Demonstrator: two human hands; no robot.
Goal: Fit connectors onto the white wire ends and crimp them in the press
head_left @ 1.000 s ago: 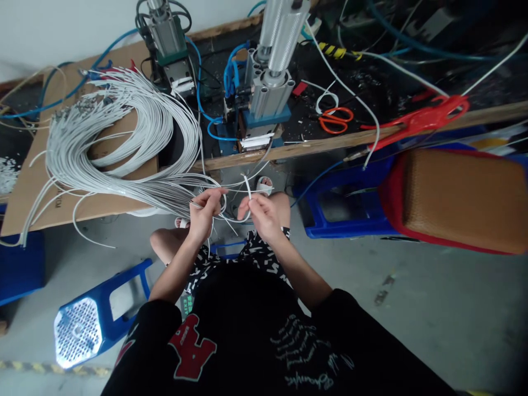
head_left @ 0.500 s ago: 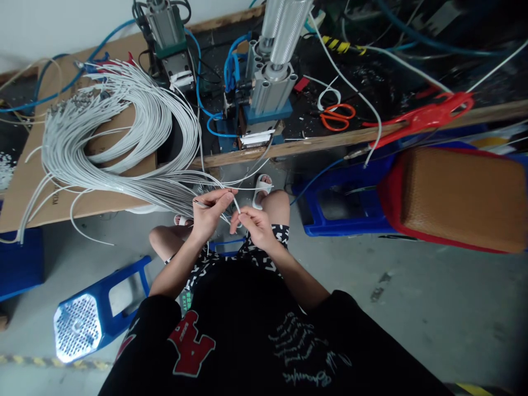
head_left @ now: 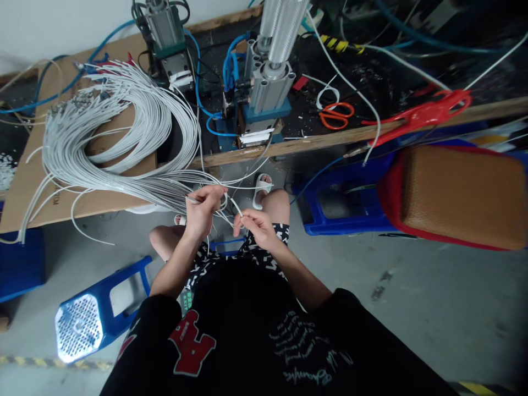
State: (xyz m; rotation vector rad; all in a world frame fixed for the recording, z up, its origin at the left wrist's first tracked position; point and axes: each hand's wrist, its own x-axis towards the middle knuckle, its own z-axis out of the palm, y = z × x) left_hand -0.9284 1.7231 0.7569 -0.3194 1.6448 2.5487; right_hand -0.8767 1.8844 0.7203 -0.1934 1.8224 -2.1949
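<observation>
My right hand [head_left: 259,226] pinches a white cable [head_left: 236,207] near its end, and the short free tip points up and left toward my other hand. My left hand [head_left: 201,210] is closed, thumb and forefinger pressed together just left of that tip. A slim grey piece [head_left: 192,199] sticks out from the left palm; its kind is unclear. Close behind the hands, loose strands run from a large bundle of white cables [head_left: 119,175], which lies looped on a cardboard sheet [head_left: 82,212].
Two pneumatic presses [head_left: 270,91] [head_left: 167,33] stand on the bench with blue air hoses. Orange-handled scissors [head_left: 337,115] and a red air gun [head_left: 429,116] lie to the right. A blue stool [head_left: 82,327] is at lower left, a brown-cushioned seat [head_left: 462,195] at right.
My left hand has moved slightly left, away from the cable tip, leaving a gap between them. My right hand keeps its pinch and has barely moved.
</observation>
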